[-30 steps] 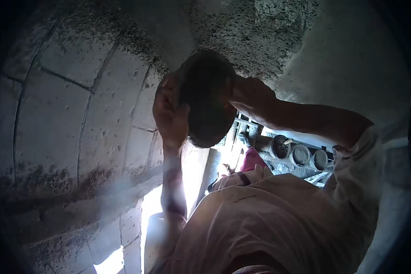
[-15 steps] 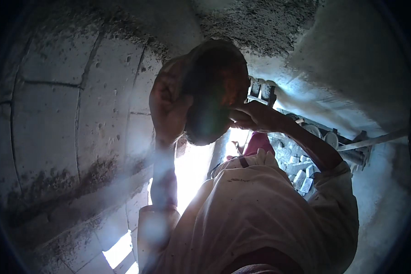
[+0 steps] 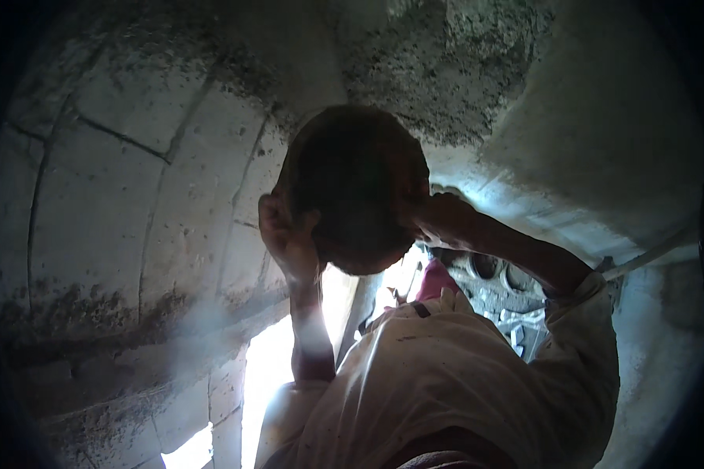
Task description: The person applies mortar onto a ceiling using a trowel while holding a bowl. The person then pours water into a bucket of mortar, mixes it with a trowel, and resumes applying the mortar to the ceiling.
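A dark round object (image 3: 352, 184), too shadowed to identify, is raised in the middle of the view above my light shirt (image 3: 422, 375). My left hand (image 3: 288, 238) is closed at its left edge, fingers curled against it. My right hand (image 3: 438, 217) grips its lower right side, fingertips partly hidden behind or in shadow. Both forearms reach up from my body, the right one angled in from the lower right.
A cracked, pale masonry wall (image 3: 94, 203) curves along the left, with bright openings (image 3: 266, 367) low down. Rough plaster (image 3: 438, 86) is overhead. Behind my right arm are round containers (image 3: 516, 277), rubble (image 3: 516, 332) and a pale pole (image 3: 649, 254). Pink cloth (image 3: 434, 277) shows below the object.
The round object and both hands rose half a second ago, then dropped to lower in the view. My right arm shifted lower along the object's edge. Both hands stay on it.
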The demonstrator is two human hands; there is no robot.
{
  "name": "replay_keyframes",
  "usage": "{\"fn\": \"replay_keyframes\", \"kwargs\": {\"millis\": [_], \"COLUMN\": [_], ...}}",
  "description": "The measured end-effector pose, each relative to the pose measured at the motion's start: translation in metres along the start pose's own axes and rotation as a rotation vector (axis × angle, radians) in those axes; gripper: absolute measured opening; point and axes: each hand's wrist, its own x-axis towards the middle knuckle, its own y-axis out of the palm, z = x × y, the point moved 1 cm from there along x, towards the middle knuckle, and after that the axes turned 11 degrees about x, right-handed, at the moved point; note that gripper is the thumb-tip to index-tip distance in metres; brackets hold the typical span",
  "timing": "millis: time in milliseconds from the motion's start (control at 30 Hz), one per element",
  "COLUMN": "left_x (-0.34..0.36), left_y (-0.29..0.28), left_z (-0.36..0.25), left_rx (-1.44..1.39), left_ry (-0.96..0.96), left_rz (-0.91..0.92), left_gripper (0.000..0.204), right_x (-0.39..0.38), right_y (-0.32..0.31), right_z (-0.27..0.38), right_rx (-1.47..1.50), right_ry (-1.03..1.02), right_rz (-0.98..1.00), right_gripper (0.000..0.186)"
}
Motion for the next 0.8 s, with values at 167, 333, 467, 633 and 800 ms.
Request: {"fn": "replay_keyframes", "kwargs": {"millis": [167,333,467,633,800], "left_x": [0.0,-0.031,-0.053,-0.016,0.006], "left_y": [-0.056,-0.094,-0.096,-0.03,0.008], "left_z": [0.023,0.013,0.019,0.032,0.043], "left_rx": [0.187,-0.074,-0.18,-0.121,-0.124], "left_ry": [-0.043,-0.194,-0.28,-0.254,-0.242], "left_rz": [-0.229,-0.526,-0.538,-0.554,-0.466], "left_gripper": [0.045,0.047,0.051,0.043,0.036], "right_x": [-0.015,-0.022,-0.057,-0.039,0.045], "right_y": [-0.052,-0.127,-0.196,-0.27,-0.425], "right_z": [0.081,0.197,0.297,0.371,0.292], "right_rx": [-0.08,-0.87,-0.639,-0.315,0.292], "right_ry": [-0.148,-1.143,-1.122,-1.401,-1.083], "right_rz": [-0.026,-0.102,0.077,0.328,-0.353], "right_gripper": [0.022,0.038,0.045,0.052,0.05]}}
